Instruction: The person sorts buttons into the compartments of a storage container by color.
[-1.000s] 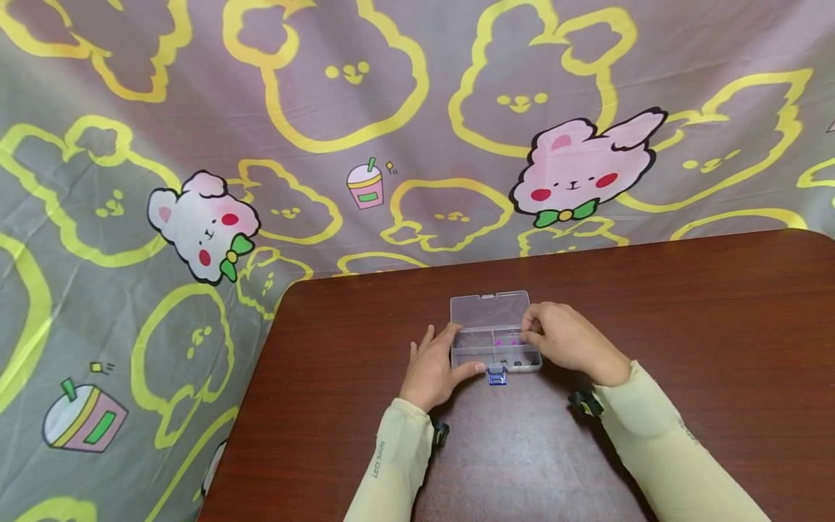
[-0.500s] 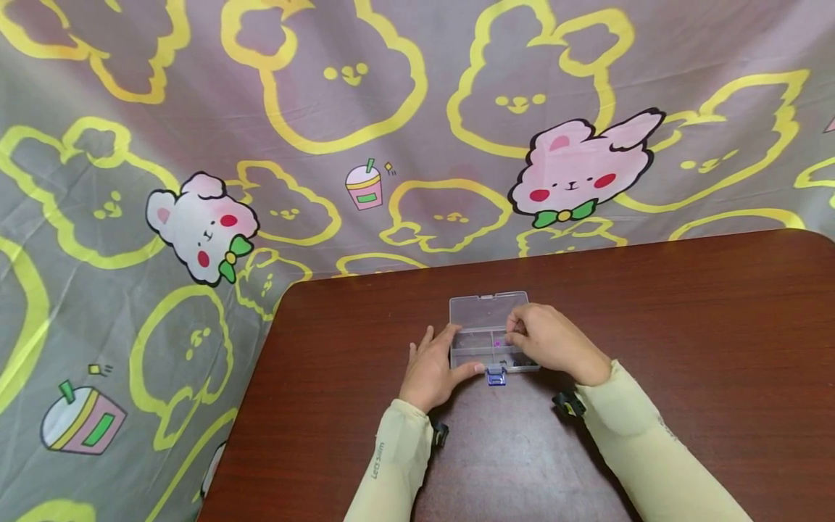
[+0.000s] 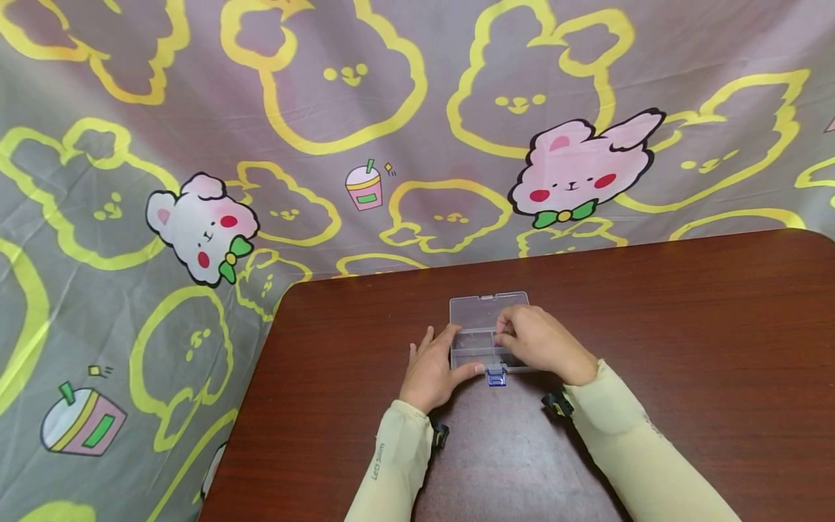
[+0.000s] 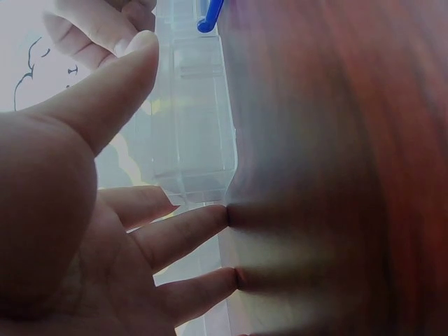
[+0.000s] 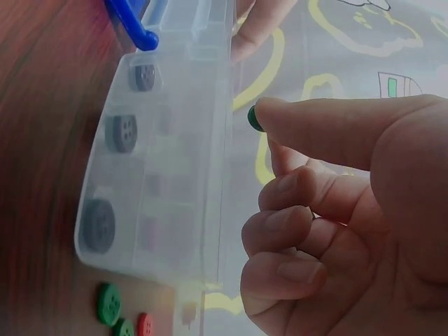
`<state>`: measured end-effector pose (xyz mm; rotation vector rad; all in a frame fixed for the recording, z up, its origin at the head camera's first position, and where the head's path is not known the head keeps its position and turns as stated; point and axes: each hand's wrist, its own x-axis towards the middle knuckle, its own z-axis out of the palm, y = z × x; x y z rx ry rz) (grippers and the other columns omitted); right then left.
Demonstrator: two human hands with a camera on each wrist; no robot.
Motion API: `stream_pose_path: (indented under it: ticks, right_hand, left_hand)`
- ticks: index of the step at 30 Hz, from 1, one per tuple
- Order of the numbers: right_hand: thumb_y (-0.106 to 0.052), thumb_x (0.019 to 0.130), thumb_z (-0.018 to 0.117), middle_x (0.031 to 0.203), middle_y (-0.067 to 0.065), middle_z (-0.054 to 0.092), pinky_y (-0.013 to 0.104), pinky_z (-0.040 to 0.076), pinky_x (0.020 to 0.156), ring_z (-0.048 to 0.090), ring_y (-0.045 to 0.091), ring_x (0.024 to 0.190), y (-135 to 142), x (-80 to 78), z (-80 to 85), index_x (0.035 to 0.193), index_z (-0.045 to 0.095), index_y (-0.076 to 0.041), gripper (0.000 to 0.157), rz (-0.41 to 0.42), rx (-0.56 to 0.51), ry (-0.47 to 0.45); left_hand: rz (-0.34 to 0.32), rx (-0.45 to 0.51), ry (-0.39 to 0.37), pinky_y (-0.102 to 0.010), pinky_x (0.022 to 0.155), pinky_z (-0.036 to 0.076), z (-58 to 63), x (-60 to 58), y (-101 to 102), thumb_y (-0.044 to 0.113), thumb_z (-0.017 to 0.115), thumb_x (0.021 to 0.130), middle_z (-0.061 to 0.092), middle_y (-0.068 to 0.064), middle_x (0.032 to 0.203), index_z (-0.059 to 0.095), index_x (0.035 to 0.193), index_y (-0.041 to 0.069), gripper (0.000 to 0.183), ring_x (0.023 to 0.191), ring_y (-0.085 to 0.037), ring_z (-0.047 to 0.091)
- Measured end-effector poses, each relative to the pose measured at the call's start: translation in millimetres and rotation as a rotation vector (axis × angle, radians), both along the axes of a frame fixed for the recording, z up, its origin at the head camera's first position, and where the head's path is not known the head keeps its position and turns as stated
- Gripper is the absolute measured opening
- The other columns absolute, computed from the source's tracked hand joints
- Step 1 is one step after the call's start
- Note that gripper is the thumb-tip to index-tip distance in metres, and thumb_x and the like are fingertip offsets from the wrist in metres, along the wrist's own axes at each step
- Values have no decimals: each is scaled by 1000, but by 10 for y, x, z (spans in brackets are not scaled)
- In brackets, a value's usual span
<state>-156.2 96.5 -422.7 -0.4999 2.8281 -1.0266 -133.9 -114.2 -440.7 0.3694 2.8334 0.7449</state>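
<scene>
A clear plastic compartment box [image 3: 479, 312] lies with its lid raised at the back and its blue latch [image 3: 496, 377] folded down in front. My left hand [image 3: 430, 373] rests spread at the box's left side, thumb at the front edge, index finger near the back corner. Over the right compartments, my right hand [image 3: 546, 339] pinches a green button [image 5: 255, 119] between thumb and index finger; its other fingers curl loosely. Dark grey buttons [image 5: 122, 133] show through the front wall, with faint pinkish shapes behind them. The right hand hides much of the right compartments in the head view.
Loose green buttons [image 5: 108, 304] and a red button [image 5: 145, 324] lie beside the box's right end. The brown tabletop [image 3: 691, 326] extends around the box. A patterned cloth [image 3: 417, 145] hangs behind the table and along its left side.
My right hand has moved left across the box, from its right edge to near the middle divider, covering the purple pieces and dark buttons. The left hand has stayed in place.
</scene>
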Motion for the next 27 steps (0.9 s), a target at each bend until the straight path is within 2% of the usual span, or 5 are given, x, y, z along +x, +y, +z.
stream_pose_path:
  ticks: [9, 27]
  right_hand:
    - [-12, 90, 72, 70, -2, 54, 30, 42, 59, 48, 13, 60, -71, -18, -18, 82, 65, -12, 11, 3, 6, -1]
    - [-10, 89, 72, 70, -3, 56, 32, 46, 63, 51, 13, 64, -153, -58, -50, 79, 64, -13, 13, 35, 28, 30]
  left_hand:
    - [4, -13, -18, -64, 118, 15, 5, -3, 10, 53, 73, 88, 45, -7, 155, 44, 153, 17, 80, 151, -35, 21]
    - [-9, -7, 7, -67, 116, 18, -2, -4, -2, 53, 74, 87, 47, -8, 153, 46, 151, 14, 80, 150, -38, 24]
